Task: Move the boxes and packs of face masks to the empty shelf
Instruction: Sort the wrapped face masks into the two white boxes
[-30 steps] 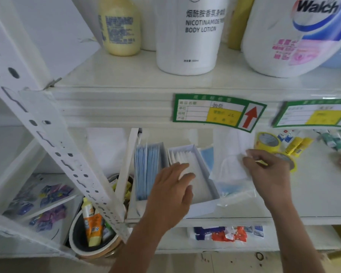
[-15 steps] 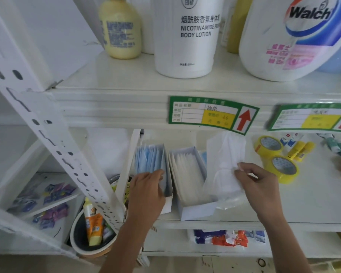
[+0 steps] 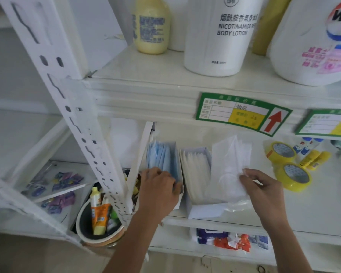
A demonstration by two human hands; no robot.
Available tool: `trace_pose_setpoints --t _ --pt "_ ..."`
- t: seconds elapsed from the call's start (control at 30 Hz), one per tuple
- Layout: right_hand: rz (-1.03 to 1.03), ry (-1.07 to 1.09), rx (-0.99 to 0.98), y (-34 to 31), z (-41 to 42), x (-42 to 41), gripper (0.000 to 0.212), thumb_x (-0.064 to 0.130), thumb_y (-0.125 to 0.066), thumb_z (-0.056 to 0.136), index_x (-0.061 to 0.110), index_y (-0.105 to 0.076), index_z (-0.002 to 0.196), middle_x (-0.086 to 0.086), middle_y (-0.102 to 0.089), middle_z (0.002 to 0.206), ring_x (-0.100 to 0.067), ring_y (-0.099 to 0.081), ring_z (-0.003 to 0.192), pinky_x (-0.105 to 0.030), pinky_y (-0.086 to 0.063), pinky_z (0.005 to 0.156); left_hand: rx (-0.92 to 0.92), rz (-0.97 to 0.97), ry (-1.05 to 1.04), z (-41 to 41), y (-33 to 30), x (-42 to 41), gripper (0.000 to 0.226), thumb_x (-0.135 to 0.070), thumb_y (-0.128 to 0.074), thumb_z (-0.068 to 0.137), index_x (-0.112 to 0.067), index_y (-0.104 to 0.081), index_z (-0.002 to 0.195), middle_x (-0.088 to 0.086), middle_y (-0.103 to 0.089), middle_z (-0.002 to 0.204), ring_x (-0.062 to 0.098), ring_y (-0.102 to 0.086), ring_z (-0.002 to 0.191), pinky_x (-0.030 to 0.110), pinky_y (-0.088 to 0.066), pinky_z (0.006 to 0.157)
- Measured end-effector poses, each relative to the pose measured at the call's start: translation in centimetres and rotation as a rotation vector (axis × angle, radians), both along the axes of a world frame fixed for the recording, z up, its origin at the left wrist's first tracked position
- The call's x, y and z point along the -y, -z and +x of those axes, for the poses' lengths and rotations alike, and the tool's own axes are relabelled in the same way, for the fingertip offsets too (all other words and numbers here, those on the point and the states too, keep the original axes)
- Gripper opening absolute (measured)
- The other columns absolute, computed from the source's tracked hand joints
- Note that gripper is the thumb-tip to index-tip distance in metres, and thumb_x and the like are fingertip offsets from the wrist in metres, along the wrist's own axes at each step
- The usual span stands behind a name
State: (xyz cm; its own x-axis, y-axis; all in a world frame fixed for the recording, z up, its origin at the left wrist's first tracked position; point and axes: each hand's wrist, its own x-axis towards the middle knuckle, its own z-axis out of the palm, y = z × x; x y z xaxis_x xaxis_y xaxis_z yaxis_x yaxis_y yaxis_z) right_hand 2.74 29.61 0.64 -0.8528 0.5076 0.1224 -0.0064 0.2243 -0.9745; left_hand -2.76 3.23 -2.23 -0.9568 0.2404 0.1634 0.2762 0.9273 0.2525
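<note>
From here I read my left hand (image 3: 158, 189) as wrapped over the near end of the box of blue masks (image 3: 162, 164), fingers curled round its front wall just left of centre frame, which I judge is a grip for lifting the whole open box without spilling the upright masks. My right hand (image 3: 264, 191) sits to the right of centre, its fingers (image 3: 246, 172) pinched together on the clear pack of white masks (image 3: 229, 170), holding it tilted up off the shelf (image 3: 313, 205) and against the right side of the box of white masks (image 3: 197, 174); that pinch at the edge suits a soft, floppy pack. The 2 boxes stand side by side on the middle shelf, close together, though I cannot tell whether they touch. Both are open-topped white card boxes, the left packed with pale blue masks on edge, the right with white ones. The pack is thin, crinkled plastic showing folded white masks inside. Further right lie 2 rolls of yellow tape (image 3: 287, 166) and some yellow glue sticks (image 3: 313, 157). Above, the body lotion bottle (image 3: 219, 34) stands on the upper shelf. I cannot see which shelf is meant as the empty one.
</note>
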Motion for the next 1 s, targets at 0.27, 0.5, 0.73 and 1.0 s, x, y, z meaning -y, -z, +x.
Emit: trace_pose_setpoints --t 0.27,0.5,0.73,1.0 --pt "0.007 -0.011 0.036 0.3 -0.1 0.7 0.017 0.01 -0.076 0.085 0.027 -0.078 0.087 -0.003 -0.076 0.093 0.001 -0.064 0.067 -0.025 -0.051 0.07 0.013 -0.091 -0.002 1.1 0.3 -1.3 0.057 -0.057 -0.026 0.094 -0.026 -0.072 0.081 -0.012 -0.066 0.094 0.019 -0.051 0.108 0.066 -0.001 0.118" --pt "0.003 0.036 0.005 -0.5 0.0 0.2 0.019 0.01 -0.074 0.086 0.029 -0.076 0.086 0.005 -0.075 0.09 0.006 -0.063 0.068 -0.023 -0.049 0.068 -0.012 0.11 -0.047 1.3 0.0 -0.5 0.049 -0.058 -0.032 0.091 -0.028 -0.067 0.108 -0.008 -0.062 0.126 0.019 -0.053 0.124 0.062 -0.01 0.121" --pt "-0.022 0.129 -0.042 -0.6 0.1 -0.3 0.019 0.011 -0.074 0.086 0.03 -0.075 0.087 0.015 -0.074 0.083 0.007 -0.064 0.072 -0.02 -0.049 0.07 -0.069 0.074 0.396 1.9 0.1 -4.4 0.047 -0.043 -0.031 0.102 -0.025 -0.048 0.142 -0.002 -0.044 0.156 0.023 -0.029 0.151 0.053 0.0 0.124" --pt "-0.036 0.191 -0.06 -0.3 0.9 -0.8 0.016 0.012 -0.075 0.085 0.028 -0.076 0.088 0.015 -0.075 0.087 0.009 -0.065 0.077 -0.02 -0.046 0.072 -0.037 -0.201 0.497 1.0 0.2 -4.3 0.048 -0.047 -0.015 0.102 -0.033 -0.045 0.138 0.005 -0.065 0.117 0.03 -0.057 0.116 0.067 -0.008 0.12"
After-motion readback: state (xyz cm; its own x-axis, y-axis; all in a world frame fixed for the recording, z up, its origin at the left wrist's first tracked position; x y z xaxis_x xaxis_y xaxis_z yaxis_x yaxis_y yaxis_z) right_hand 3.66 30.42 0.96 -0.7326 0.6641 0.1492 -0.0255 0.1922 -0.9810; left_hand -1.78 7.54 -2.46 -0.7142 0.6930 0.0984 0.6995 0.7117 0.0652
